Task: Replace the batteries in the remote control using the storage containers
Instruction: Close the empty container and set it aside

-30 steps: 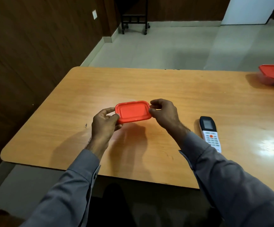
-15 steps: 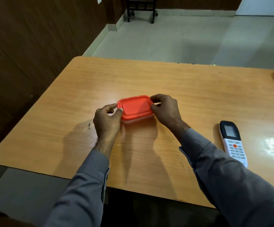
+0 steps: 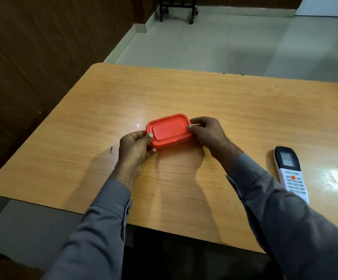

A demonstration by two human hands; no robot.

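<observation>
— Container [image 3: 169,131] with the red lid, where is it sitting?

— It is sitting on the desk [image 3: 184,93], around the middle of the near half, lid on. The left hand [image 3: 133,147] is gripping its near-left corner, thumb lying on the lid's rim. The right hand [image 3: 206,131] is pinching the right end, with the fingers [image 3: 196,120] curling over the far corner.

— What is it holding inside?

— I cannot tell; the lid is covering it and the walls are showing nothing.

— How much room is lying around it?

— Bare wood is stretching out on every side. The rounded left edge is running well apart from the left hand, the near edge is passing under both grey sleeves [image 3: 285,219], and the far edge is meeting pale floor [image 3: 224,43].

— And the remote control [image 3: 290,173]?

— It is lying face up on the desk, to the right, just beside the right sleeve, screen end pointing away, well apart from the container. A wheeled black frame [image 3: 177,9] is standing on the floor beyond the desk, next to the dark wood wall [image 3: 33,57].
</observation>
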